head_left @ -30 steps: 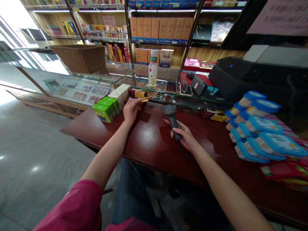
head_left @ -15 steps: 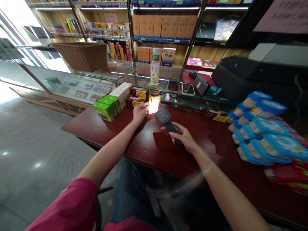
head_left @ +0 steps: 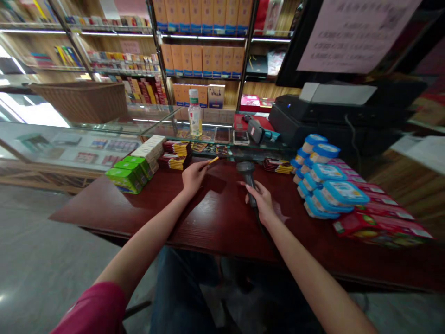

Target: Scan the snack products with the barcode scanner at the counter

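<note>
My left hand [head_left: 193, 176] grips a thin dark packet with a yellow edge [head_left: 212, 161], held nearly edge-on above the dark red counter [head_left: 139, 208]. My right hand [head_left: 260, 199] is wrapped round the handle of a black barcode scanner [head_left: 247, 174], whose head points toward the packet. A stack of similar dark and yellow packets [head_left: 177, 154] lies just beyond my left hand. Another small stack of these packets [head_left: 277, 165] sits to the right of the scanner.
Green boxes [head_left: 129, 172] and white boxes [head_left: 149, 149] stand at the counter's left. Blue-lidded packs [head_left: 327, 185] and red packets [head_left: 378, 222] pile at the right. Behind are a glass display case [head_left: 104, 134] with a bottle [head_left: 195, 113], a black printer [head_left: 313, 113] and stocked shelves.
The scanner's light has gone off the packet. My left hand has turned the packet flat and edge-on. My view has swung right and upward.
</note>
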The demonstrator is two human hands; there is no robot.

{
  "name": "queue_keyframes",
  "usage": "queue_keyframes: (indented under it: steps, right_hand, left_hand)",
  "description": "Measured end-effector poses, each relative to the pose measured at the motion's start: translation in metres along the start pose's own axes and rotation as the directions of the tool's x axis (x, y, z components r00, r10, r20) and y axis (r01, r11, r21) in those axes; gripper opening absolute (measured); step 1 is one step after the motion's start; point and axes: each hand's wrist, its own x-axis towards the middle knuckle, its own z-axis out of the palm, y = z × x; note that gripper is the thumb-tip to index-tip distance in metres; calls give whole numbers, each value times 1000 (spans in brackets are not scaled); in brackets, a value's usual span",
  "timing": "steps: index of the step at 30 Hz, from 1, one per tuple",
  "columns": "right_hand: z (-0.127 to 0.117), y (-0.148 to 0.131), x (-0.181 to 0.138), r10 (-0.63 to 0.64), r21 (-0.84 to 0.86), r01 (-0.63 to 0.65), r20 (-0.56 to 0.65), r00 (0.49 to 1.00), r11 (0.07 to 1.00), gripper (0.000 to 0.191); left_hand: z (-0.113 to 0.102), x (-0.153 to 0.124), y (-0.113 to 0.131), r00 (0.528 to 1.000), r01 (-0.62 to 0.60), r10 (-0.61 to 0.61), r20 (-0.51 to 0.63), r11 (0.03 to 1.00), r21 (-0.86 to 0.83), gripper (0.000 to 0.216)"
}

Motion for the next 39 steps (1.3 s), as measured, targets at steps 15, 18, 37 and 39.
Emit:
queue_keyframes:
  steps: [15,18,37,39]
  right_hand:
    - [-103,-18,-51,-44,3,48,-365,930,999,45]
    - [-101,-20,-46,-24,16,32,-360,933,999,44]
    - [-41,-21,-14,88,85,-91,40,995,992,41]
    - [-14,-18,-4,101,110,-115,133,986,987,39]
  left_hand:
    - [244,25,138,768,-507,423,481,860,53,38]
    - [257,26,135,766,-498,402,501,865,68,45]
    - [0,14,3,907,-415,351,234,839,351,66]
    - [-38,14,-23,958,-285,273,90,858,427,68]
